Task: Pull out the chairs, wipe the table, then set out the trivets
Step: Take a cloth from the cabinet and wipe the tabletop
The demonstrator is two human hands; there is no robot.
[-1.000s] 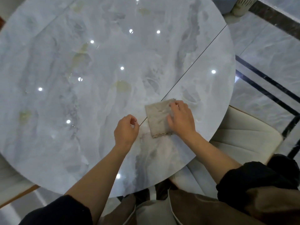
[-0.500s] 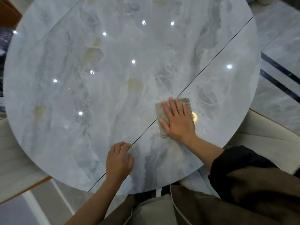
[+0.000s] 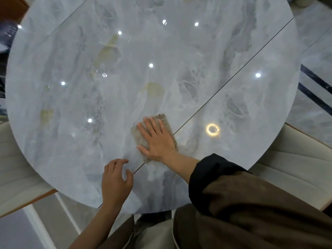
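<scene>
The cloth [image 3: 162, 121] lies flat on the round marble table [image 3: 89, 105], near its front edge, under my right hand [image 3: 157, 139], fingers straight and pressing down. My left hand [image 3: 115, 180] rests beside it, fingers loosely curled, holding nothing.

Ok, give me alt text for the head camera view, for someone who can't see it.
A person's right hand presses a beige cloth flat on a round grey marble-look table, beside the dark seam across its top. The left hand sits loosely curled near the near edge, holding nothing. A cream chair shows at the right, another at the left.
</scene>
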